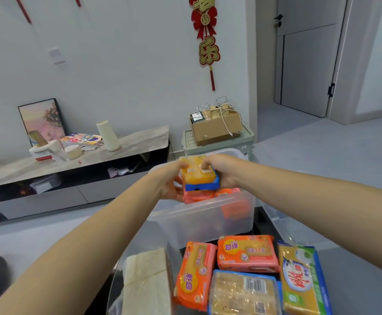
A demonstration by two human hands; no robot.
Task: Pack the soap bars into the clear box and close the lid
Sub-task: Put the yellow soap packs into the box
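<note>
Both hands hold one soap pack (198, 175), yellow-orange with a blue edge, above the open clear box (199, 220). My left hand (170, 180) grips its left side and my right hand (223, 170) its right side. Inside the box lie orange and pink soap packs (232, 203), partly hidden by the held pack. In front of the box, several wrapped soap packs lie loose: two orange-pink ones (194, 272) (247, 253), a blue-edged one with a barcode (242, 294) and a blue-green one (303, 280).
A pale wrapped block (146, 283) lies at the near left. What looks like the clear lid (281, 221) lies to the box's right. Behind stand a green-lidded bin with a cardboard box (216, 127) and a low TV cabinet (71, 160) with clutter.
</note>
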